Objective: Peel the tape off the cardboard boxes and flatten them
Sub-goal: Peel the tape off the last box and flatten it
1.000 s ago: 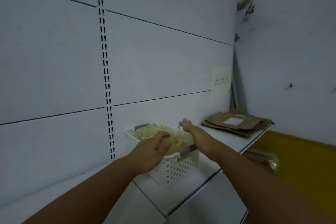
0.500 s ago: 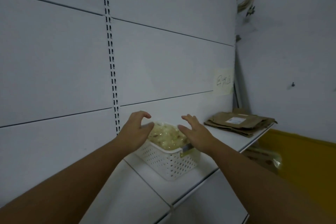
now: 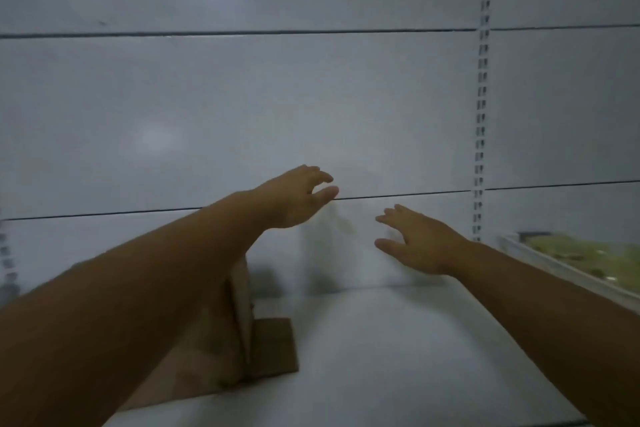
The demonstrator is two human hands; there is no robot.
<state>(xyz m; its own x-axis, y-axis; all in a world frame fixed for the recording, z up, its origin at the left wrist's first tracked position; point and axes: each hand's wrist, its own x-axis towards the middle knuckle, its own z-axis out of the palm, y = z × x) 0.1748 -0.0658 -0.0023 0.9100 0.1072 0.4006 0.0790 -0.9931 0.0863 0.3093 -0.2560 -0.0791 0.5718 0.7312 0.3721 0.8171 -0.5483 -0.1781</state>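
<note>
Both hands reach out over the white shelf (image 3: 398, 350) with fingers spread and empty — the left hand (image 3: 294, 198) higher, the right hand (image 3: 415, 243) lower, well apart. A brown cardboard box (image 3: 242, 350) stands on the shelf beneath the left forearm, partly hidden by it. At the right edge sits a white plastic basket (image 3: 540, 263) — yellowish crumpled stuff inside.

Both hands, left (image 3: 294, 198) and right (image 3: 415, 243), spread empty above a blurred, seemingly cardboard box (image 3: 242, 350).

Two bare hands, left (image 3: 294, 198) and right (image 3: 419, 243); one brown cardboard box (image 3: 256, 347), possibly partly folded; one white plastic basket (image 3: 540, 256); one white shelf (image 3: 398, 357).
</note>
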